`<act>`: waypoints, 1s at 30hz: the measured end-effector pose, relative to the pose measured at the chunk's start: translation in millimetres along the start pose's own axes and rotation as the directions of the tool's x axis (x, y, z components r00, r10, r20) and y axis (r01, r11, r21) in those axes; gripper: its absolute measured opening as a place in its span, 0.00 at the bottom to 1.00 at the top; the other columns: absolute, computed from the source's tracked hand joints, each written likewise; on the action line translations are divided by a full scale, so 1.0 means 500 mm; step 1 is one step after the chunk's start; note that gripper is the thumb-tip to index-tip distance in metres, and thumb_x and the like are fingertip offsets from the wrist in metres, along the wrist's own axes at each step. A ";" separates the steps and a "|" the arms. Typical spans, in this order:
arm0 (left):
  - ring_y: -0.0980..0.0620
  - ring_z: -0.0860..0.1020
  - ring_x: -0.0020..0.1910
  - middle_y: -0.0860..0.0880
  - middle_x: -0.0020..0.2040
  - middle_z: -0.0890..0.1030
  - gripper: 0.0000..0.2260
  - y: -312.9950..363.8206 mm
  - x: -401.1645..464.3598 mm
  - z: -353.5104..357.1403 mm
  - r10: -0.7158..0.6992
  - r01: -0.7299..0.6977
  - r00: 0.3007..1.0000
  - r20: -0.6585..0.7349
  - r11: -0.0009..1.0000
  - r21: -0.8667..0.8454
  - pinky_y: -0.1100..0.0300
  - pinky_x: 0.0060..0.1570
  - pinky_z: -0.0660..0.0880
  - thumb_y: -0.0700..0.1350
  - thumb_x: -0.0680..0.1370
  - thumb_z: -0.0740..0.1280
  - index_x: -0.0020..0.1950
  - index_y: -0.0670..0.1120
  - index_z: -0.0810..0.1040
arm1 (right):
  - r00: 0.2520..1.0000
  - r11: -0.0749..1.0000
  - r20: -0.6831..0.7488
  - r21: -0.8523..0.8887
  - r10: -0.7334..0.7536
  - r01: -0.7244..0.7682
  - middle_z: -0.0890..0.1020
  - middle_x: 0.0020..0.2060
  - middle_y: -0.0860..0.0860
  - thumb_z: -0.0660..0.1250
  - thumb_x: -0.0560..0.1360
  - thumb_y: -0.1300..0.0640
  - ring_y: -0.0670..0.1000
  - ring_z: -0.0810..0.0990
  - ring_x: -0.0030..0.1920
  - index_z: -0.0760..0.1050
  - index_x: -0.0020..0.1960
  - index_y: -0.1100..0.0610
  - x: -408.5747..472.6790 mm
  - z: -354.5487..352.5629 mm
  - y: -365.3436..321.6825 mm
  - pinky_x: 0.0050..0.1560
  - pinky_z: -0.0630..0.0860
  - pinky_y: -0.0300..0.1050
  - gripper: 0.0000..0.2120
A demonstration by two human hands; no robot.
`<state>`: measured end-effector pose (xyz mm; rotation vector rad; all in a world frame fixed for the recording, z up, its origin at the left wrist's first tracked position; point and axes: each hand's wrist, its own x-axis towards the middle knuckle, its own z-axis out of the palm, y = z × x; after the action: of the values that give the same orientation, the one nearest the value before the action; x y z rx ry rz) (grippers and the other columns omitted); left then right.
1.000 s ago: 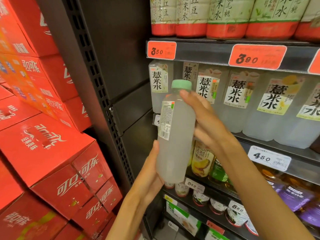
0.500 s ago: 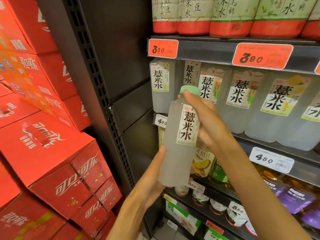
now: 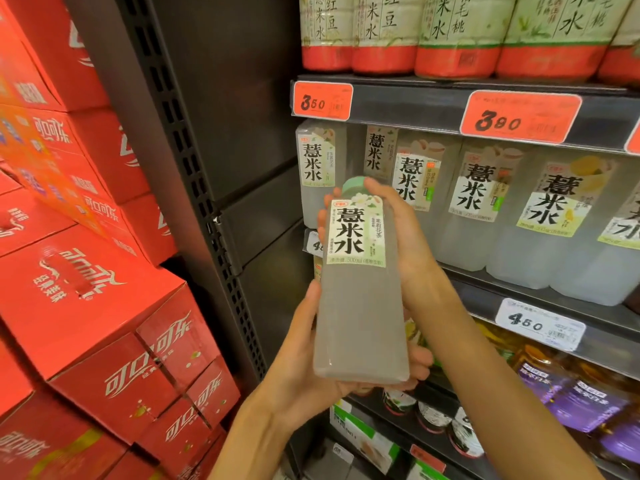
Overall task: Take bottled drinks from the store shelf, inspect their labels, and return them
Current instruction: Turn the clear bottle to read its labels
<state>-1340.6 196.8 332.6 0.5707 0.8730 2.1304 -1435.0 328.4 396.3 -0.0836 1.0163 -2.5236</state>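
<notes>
Right now the bottle of cloudy grain water [image 3: 360,306] stands upright in front of the shelf [image 3: 433,98], off its row and raised between both hands, its white front label with 3 bold black characters turned square to the camera. The left hand [image 3: 304,386] cups the base, palm under the bottom edge and thumb up the left side; the right hand [image 3: 398,237] wraps the shoulder from behind, fingertips curling over near the pale green cap [image 3: 353,183]. Filled to the neck, it is likely fairly heavy for its size, and the squarish clear plastic walls probably flex a little if squeezed, so a hold low on the base plus one at the firmer shoulder looks sound. The smooth sides could be slippery if chilled. Sister bottles [image 3: 474,202] line the tier behind, where a gap at the left seems the return spot.
</notes>
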 end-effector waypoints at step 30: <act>0.58 0.79 0.57 0.58 0.58 0.80 0.26 0.012 0.003 -0.039 0.532 -0.053 0.777 -0.337 0.589 0.806 0.66 0.49 0.77 0.48 0.68 0.75 0.64 0.55 0.71 | 0.855 0.585 0.381 -0.624 -0.351 0.518 0.83 0.52 0.52 0.76 0.66 0.52 0.54 0.83 0.52 0.72 0.62 0.47 -0.059 0.001 0.002 0.49 0.81 0.48 0.26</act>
<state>-1356.4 187.1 324.1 0.5304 2.2410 2.1892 -1407.5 339.5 399.0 -0.9335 2.0253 -2.2434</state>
